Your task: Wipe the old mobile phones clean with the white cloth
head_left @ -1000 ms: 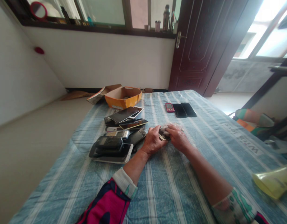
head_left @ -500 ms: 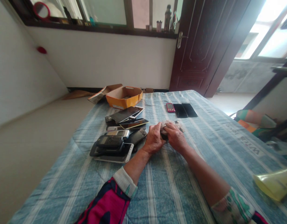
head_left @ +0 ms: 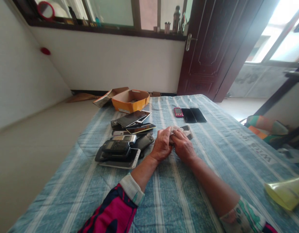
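Observation:
At the middle of the cloth-covered table, my left hand [head_left: 162, 145] is closed around a mobile phone [head_left: 189, 132], whose far right end sticks out past the fingers. My right hand [head_left: 184, 144] presses a crumpled white tissue [head_left: 175, 129] against it, fingers bent together. Most of the phone is hidden by both hands and the tissue. Just left of my hands lies a heap of old mobile phones; a black keypad phone [head_left: 116, 147] rests on top of a white smartphone [head_left: 130, 161]. Beyond my right hand, a pink phone [head_left: 178, 112] lies beside two black smartphones [head_left: 194, 115].
An orange cardboard box [head_left: 131, 103] with its lid open stands behind the heap. Near the right edge lies a yellow plastic packet [head_left: 285, 192]. The striped blue tablecloth [head_left: 168, 200] covers the table; a dark red door [head_left: 207, 48] stands beyond it.
The right hand has shifted slightly with the tissue, and more of the phone's right end now shows. The camera view has moved a little; the heap and the other phones stay put.

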Motion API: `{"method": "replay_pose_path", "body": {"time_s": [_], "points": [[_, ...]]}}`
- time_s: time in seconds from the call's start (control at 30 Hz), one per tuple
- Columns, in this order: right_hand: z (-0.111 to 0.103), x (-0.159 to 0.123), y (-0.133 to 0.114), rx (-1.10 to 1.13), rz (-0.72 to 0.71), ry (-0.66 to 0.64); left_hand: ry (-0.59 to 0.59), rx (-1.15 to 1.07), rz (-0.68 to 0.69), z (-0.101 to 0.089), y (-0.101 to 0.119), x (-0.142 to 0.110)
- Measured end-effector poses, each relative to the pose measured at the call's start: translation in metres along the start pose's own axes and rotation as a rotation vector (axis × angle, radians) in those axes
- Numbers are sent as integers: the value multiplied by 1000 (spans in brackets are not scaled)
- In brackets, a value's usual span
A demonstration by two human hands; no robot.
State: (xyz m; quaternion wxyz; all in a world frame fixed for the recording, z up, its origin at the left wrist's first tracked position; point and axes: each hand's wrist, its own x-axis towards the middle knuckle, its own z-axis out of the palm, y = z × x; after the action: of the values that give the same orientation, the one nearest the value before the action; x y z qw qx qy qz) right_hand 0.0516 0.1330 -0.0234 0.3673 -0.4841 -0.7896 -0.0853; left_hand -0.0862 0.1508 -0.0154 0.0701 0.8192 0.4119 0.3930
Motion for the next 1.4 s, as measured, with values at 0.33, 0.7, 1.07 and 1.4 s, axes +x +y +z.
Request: {"method": "replay_pose_path", "body": {"time_s": [0.33,0.7,1.07,1.4], "points": [[-9,5,33,-17,145,149,-22,103,212,-3,0,1],[-35,23,27,-26,172,-49,37,168,348,1,-4,1],[-44,26,27,-102,160,-104,-13,150,340,2,-5,0],[-61,29,17,-199,144,-221,-41,151,246,-1,1,-4]]}}
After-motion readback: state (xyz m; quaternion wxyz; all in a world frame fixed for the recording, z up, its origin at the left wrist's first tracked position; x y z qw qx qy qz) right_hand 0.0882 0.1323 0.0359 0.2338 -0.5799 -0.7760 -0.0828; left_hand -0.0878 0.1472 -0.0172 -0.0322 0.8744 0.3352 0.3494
